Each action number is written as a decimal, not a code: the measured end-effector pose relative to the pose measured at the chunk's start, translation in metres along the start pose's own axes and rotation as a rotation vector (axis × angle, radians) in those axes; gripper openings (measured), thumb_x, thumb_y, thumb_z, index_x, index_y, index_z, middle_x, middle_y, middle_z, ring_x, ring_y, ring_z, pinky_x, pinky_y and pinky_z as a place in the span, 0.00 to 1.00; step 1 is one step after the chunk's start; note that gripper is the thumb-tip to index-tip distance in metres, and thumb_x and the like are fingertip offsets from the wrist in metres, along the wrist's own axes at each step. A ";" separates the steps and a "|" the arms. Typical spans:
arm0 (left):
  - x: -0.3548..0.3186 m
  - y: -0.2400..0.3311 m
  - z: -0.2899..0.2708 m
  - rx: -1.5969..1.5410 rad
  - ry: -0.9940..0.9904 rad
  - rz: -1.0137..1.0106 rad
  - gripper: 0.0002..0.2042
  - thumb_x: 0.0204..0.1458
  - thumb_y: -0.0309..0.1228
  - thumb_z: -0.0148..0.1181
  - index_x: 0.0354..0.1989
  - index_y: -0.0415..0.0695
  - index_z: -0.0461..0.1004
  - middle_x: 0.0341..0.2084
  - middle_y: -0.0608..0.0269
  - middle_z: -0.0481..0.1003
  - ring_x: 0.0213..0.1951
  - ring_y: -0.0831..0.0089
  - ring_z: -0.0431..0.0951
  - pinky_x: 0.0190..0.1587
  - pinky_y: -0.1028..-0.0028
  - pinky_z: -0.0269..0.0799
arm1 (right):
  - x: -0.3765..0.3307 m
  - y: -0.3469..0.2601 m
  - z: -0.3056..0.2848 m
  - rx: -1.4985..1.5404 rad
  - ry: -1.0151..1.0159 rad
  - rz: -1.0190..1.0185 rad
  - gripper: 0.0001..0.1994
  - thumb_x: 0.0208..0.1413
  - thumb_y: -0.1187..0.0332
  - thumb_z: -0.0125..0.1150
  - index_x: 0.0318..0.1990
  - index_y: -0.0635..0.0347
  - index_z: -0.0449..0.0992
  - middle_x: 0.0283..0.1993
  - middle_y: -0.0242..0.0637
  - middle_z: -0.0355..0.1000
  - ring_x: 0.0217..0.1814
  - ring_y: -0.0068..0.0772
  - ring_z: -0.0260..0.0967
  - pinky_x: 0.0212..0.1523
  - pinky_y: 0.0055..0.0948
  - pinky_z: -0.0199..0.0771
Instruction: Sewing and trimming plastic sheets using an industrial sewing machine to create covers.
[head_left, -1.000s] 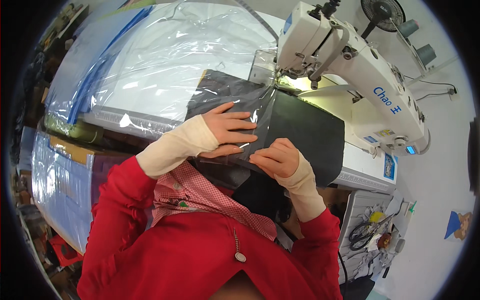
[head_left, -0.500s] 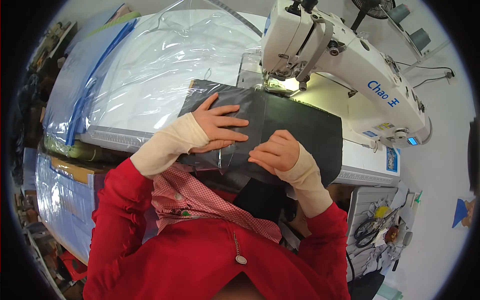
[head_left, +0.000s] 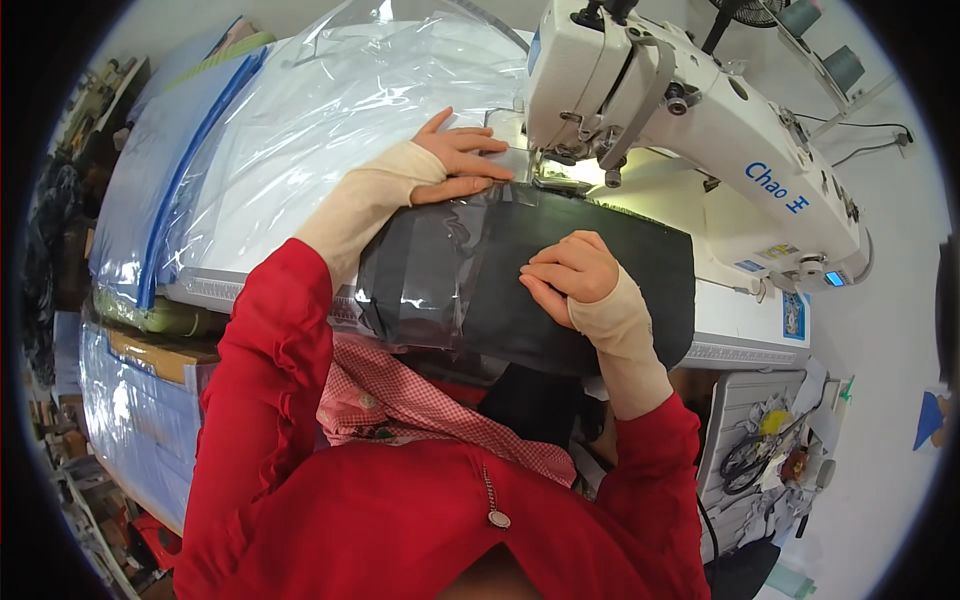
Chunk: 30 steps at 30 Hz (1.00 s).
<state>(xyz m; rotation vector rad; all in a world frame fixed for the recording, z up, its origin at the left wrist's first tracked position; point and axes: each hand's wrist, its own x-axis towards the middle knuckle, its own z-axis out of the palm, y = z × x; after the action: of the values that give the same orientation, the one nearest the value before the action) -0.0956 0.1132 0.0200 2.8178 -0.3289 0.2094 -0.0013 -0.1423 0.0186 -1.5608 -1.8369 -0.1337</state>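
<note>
A black sheet of material lies on the sewing machine table, its far edge beside the lit needle area of a white sewing machine. Clear plastic film covers the sheet's left part. My left hand, fingers stretched out, rests at the far left edge of the sheet, just left of the presser foot. Above the middle of the black sheet, my right hand is closed with its fingers curled together. Whatever it may pinch is too small or hidden to make out.
Crumpled clear plastic sheeting spreads over the table's left side, next to blue-edged plastic. A grey tray with scissors and scraps sits at the right. Thread cones stand at the back right.
My left hand has slid away from me, from the sheet's left part to its far edge by the machine. My right hand has shifted slightly up and right, still closed.
</note>
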 end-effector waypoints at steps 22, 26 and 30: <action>-0.002 -0.017 0.002 0.140 0.345 0.044 0.16 0.49 0.29 0.52 0.49 0.54 0.69 0.49 0.56 0.67 0.52 0.60 0.66 0.55 0.56 0.57 | 0.003 -0.006 0.001 0.034 0.032 0.067 0.06 0.36 0.77 0.64 0.25 0.58 0.76 0.28 0.32 0.70 0.27 0.32 0.65 0.31 0.27 0.64; -0.043 -0.026 -0.060 0.669 0.738 -0.230 0.24 0.37 0.26 0.63 0.47 0.48 0.68 0.48 0.55 0.67 0.49 0.56 0.68 0.50 0.63 0.65 | 0.003 -0.002 -0.001 0.029 0.029 0.093 0.05 0.36 0.77 0.64 0.24 0.58 0.75 0.26 0.32 0.70 0.28 0.33 0.66 0.31 0.27 0.65; -0.107 -0.072 -0.117 0.969 0.788 -0.796 0.29 0.44 0.39 0.62 0.56 0.54 0.60 0.55 0.56 0.62 0.58 0.58 0.59 0.51 0.50 0.58 | 0.004 -0.010 0.001 0.034 0.054 0.070 0.05 0.37 0.77 0.64 0.23 0.59 0.75 0.26 0.32 0.70 0.29 0.33 0.66 0.31 0.28 0.66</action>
<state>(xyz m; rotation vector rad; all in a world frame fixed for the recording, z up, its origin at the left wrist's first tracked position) -0.1932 0.2377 0.0919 3.0418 1.3470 1.5233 -0.0102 -0.1410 0.0242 -1.5807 -1.7317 -0.1107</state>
